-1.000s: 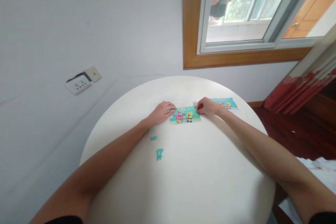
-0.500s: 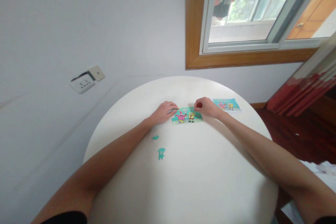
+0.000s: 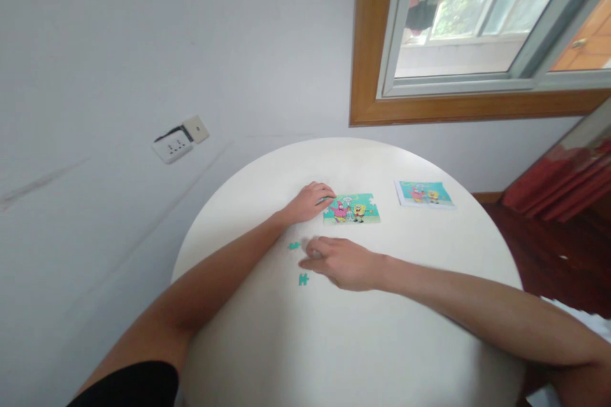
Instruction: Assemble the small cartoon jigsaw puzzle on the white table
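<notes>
Puzzle (image 3: 348, 218) lies far-centre on the desk (image 3: 382, 337), my left grip (image 3: 309, 203) at its left edge, likely steadying it; can't tell if pinching. Right grip (image 3: 347, 262), fingers parted, looks empty beside teal pieces (image 3: 303, 279), placed nearer presumably for reach. Picture card (image 3: 424, 194) far right, probably for viewing.

Puzzle (image 3: 352, 210) on table (image 3: 382, 331), card (image 3: 424, 194) right, loose pieces (image 3: 294, 245) front left.
</notes>
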Available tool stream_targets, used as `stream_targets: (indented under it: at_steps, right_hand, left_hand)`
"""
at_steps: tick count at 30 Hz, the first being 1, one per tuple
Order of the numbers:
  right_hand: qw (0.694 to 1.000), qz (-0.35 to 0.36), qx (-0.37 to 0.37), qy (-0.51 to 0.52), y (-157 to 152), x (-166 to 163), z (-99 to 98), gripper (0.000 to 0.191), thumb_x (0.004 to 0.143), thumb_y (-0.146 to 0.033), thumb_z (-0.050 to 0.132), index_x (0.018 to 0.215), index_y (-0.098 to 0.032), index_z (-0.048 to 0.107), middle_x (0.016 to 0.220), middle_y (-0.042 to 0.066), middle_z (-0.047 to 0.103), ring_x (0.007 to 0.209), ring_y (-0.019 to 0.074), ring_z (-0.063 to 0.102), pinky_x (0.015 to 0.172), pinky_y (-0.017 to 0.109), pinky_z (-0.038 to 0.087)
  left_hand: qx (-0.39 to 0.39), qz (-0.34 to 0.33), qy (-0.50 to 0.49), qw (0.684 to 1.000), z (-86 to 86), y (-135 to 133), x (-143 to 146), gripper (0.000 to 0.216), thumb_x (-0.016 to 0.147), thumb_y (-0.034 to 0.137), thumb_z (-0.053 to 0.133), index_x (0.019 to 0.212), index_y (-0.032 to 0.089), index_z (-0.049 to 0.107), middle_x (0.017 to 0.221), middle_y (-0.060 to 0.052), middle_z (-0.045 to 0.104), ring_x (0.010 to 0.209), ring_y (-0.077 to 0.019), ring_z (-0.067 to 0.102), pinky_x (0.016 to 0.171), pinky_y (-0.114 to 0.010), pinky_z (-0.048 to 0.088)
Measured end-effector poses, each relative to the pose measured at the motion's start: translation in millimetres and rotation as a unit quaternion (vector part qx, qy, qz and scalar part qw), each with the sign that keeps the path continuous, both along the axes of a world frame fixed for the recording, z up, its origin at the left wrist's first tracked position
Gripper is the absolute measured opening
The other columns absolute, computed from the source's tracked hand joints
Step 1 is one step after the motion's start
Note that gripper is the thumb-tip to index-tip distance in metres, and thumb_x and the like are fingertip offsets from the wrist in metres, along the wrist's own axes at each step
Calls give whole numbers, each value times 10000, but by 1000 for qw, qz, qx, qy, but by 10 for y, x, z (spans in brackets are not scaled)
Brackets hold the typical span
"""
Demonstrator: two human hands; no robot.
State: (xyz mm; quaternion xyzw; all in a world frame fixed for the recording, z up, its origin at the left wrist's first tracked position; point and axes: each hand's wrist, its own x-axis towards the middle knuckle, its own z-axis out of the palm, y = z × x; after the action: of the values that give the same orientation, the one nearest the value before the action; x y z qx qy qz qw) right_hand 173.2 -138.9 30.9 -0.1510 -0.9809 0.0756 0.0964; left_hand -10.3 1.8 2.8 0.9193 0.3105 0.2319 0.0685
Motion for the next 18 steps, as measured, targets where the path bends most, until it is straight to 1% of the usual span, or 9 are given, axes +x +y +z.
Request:
stream_targets:
  at_steps: [4,7,10,14,18]
  right_hand:
    - [997,-67,11,-30,70,45,32,281,930,-86,477,1157,-156,629,1089,124,590,975,211,569,771,304,451]
    - [993,-108,-13,-47,103,81,56,197,939,-101,477,1044,-157,634,1021,102,608,907,192,585,723,278,429]
    - [988,-137,-43,-62,118,112,62,169,891,-75,520,997,-156,623,971,91,623,862,186,598,711,270,412]
    - [983,-158,-61,-66,110,144,43,188,828,-66,563,998,-136,605,930,105,640,833,204,603,707,283,410]
    - [983,-157,-83,-57,91,152,26,151,797,-65,584,936,-113,618,939,131,645,819,195,586,707,277,406]
  left_hand:
    - [3,-1,-3,1000,-3,7,-4,279,1000,345,477,1121,227,699,1139,-71,667,1085,-221,575,1001,-410,435]
    - [4,-2,-3,1000,-15,23,-11,279,1001,346,476,1122,229,698,1139,-67,669,1088,-219,577,1003,-406,432]
    - [3,0,0,1000,-26,39,-19,281,1002,347,475,1130,226,693,1145,-65,669,1093,-219,574,1004,-406,430]
    - [3,-3,4,1000,-31,53,-24,286,1003,355,471,1129,228,695,1145,-73,668,1092,-221,579,1000,-409,431]
    - [5,-5,0,1000,-29,57,-30,288,1001,355,470,1121,225,697,1141,-77,667,1079,-220,582,992,-407,438]
